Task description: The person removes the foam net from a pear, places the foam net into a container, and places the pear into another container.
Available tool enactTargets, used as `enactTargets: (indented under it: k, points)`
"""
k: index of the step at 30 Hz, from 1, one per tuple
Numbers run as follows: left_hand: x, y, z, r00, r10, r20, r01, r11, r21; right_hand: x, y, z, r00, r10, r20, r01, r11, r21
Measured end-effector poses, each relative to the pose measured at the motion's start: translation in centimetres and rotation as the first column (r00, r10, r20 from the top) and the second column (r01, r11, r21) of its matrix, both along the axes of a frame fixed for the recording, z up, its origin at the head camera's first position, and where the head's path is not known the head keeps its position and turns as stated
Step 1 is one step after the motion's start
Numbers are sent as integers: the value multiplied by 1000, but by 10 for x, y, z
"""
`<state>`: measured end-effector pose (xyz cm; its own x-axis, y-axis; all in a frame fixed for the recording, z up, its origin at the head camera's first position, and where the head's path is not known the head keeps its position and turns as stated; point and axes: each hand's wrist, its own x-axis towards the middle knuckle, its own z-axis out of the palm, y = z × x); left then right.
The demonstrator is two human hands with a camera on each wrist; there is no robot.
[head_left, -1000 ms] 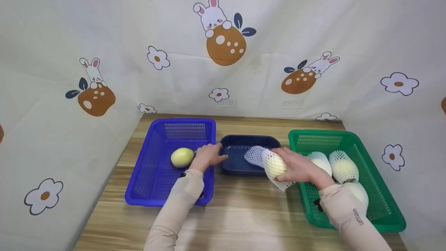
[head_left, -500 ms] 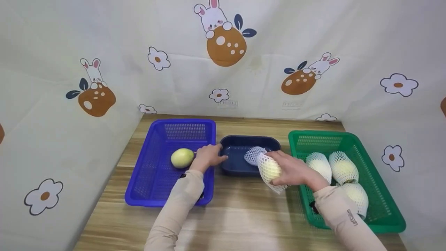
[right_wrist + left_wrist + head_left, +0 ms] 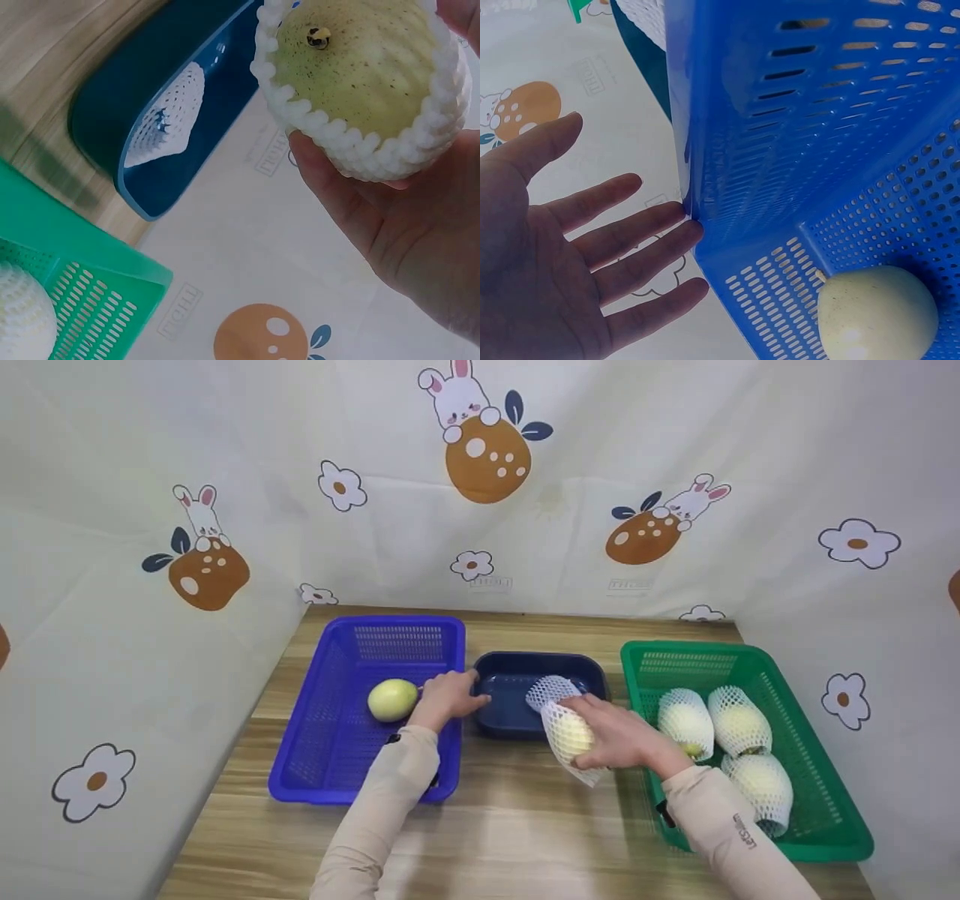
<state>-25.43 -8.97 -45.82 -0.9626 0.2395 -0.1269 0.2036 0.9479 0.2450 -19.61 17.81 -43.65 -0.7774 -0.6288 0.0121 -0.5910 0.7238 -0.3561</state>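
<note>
Right hand [image 3: 624,733] grips one netted fruit [image 3: 568,736]; green basket [image 3: 823,802]: three.

Left hand [image 3: 450,695]: back uppermost, four fingers [image 3: 626,232] extended and slightly spread, thumb [image 3: 551,146] standing well apart from them. Right hand [image 3: 619,731]: well apart from the left, curved in a grip, its thumb on the side nearer the body, opposed to the fingers. Behind each hand, a beige-sleeved forearm [image 3: 382,802] slants inward from the body; the right sleeve [image 3: 739,825] bears lettering.
</note>
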Motion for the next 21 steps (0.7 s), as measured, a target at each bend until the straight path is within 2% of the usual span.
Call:
enactTargets:
  k: [6,13,21]
  points:
    - [0,0,0,1000,2,3,-2,1000,-1,2,-5,-5,1000,-9,18,9,1000,12]
    - [0,0,0,1000,-5,6,5,1000,2,3,-10,-11,999,18,-27,-17,1000,15]
    - [0,0,1,1000,-6,-7,6,1000,2,6,-13,-16,1000,9,-24,-8,999,48]
